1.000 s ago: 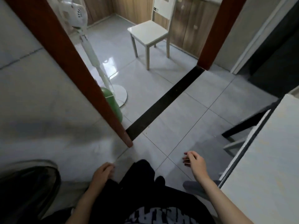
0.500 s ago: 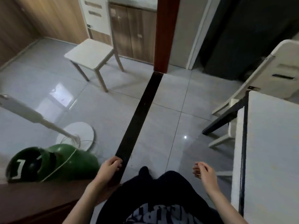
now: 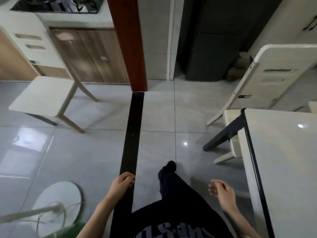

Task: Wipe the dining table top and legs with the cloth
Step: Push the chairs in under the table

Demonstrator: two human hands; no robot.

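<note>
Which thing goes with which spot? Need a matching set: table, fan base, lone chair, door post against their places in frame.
Things:
1. table
2. fan base
3. lone chair
4. door post

Places:
a. lower left, on the floor
b. top centre, at the far end of the black floor strip
c. right edge
d. left, in front of the wooden cabinets

Pairs: 1-c, 2-a, 3-d, 4-b

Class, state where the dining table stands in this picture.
The dining table lies along the right edge of the head view, a white chair at its far corner and the right hand just left of its near edge.
</note>
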